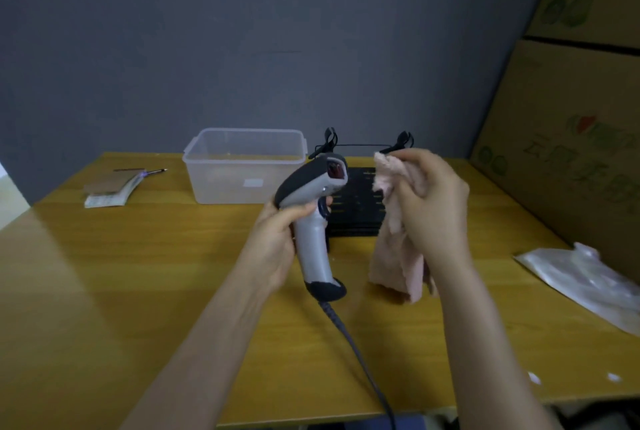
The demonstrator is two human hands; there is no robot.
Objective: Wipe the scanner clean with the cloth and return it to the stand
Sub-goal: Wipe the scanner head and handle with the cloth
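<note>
Our forearms reach over the worktop, left hand in a closed grip on the upright scanner handle, right hand bunching the cloth just beside its window, ready to wipe, stand waiting behind.

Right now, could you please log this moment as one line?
left hand: holds scanner | right hand: holds cloth | contact: apart

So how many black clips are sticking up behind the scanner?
2. One black clip stands just right of the clear plastic box; the other is farther right, above the right hand holding the cloth. More may be hidden behind the hands.
</note>
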